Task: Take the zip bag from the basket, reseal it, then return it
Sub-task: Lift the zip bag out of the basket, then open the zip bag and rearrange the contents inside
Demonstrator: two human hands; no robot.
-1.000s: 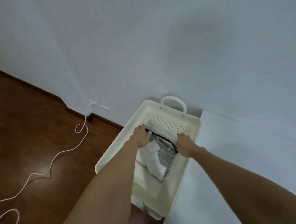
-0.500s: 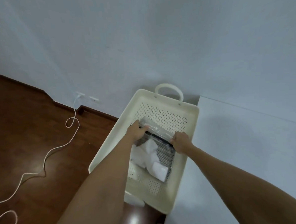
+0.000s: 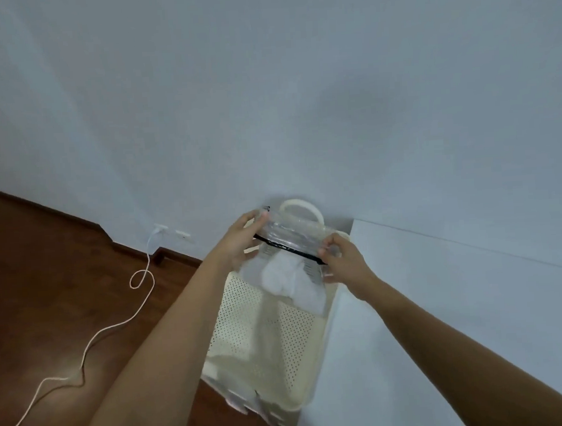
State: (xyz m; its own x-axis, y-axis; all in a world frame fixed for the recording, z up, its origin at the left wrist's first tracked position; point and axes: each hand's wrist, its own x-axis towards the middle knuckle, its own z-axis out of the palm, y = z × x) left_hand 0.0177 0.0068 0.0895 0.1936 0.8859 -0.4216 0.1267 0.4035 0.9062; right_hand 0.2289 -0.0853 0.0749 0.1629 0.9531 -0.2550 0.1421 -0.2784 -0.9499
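Note:
A clear zip bag with a black zip strip and white cloth inside hangs above the cream perforated basket. My left hand pinches the bag's top left corner. The top right corner, at the end of the zip strip, is gripped by my right hand. The bag's lower end dangles over the basket's far half. Whether the zip is closed cannot be told.
The basket, with a loop handle at its far end, stands against a white wall beside a white surface on the right. A white cable runs across the dark wooden floor from a wall socket.
Both hands have lifted the zip bag up out of the basket; a second ago it lay on the basket floor with both hands on its top edge.

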